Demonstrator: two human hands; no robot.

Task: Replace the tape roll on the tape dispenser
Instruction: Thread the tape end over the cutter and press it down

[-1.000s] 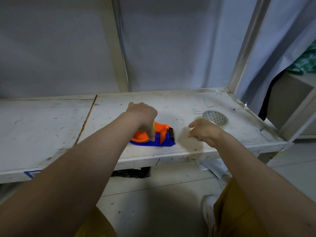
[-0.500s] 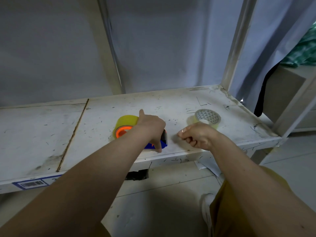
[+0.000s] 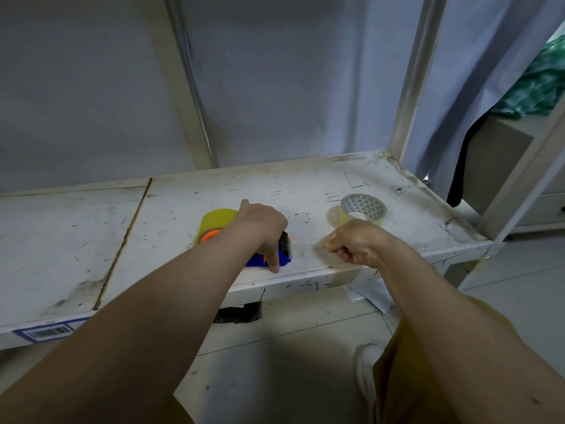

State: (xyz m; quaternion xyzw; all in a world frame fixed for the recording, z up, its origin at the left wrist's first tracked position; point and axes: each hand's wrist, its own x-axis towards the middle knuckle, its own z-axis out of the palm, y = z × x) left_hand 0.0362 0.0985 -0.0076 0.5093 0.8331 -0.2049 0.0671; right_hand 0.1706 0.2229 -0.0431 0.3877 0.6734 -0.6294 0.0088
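On the scuffed white shelf (image 3: pixel 76 228) the blue tape dispenser (image 3: pixel 282 261) sits near the front edge, carrying a full yellow tape roll (image 3: pixel 215 221) on its orange hub, with the left hand (image 3: pixel 263 228) pressed down over it; the nearly spent roll (image 3: pixel 363 208) lies apart to the right. The right hand (image 3: pixel 351 244) is closed in a pinch on a faint clear strip drawn from the cutter; risk, as I judge it: a skewed or hard pull could drag the dispenser off the edge, or the strip could fold onto itself
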